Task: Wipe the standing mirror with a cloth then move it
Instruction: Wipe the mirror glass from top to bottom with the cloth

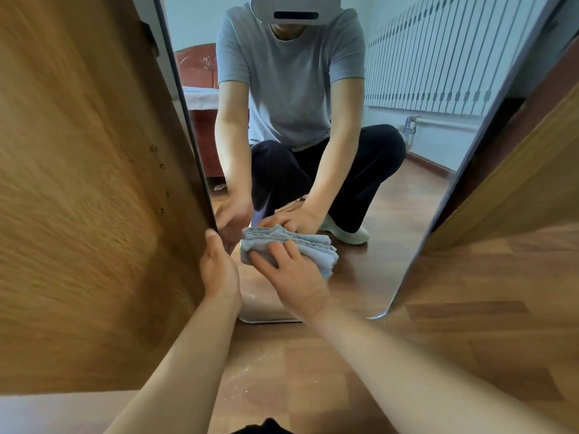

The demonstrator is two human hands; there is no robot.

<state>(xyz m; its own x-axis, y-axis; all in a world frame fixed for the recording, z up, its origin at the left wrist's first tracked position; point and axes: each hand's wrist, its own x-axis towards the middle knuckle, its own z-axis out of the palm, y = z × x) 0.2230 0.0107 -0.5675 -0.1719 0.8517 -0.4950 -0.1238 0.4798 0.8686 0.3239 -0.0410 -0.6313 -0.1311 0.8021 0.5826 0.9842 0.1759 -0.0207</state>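
Note:
The standing mirror point(391, 214) leans in front of me, its rounded lower edge resting on the wooden floor. A folded light-blue cloth point(300, 245) lies against the lower part of the glass. My right hand point(291, 277) presses the cloth onto the glass with spread, straight fingers. My left hand point(219, 270) grips the mirror's left edge low down, thumb on the front. The glass reflects a crouching person, both hands and the cloth.
A wooden cabinet panel point(87, 198) stands tight against the mirror's left edge. Another wooden panel point(517, 189) rises on the right. The wooden floor point(297, 371) below carries white dust specks. A bed and a radiator appear only as reflections.

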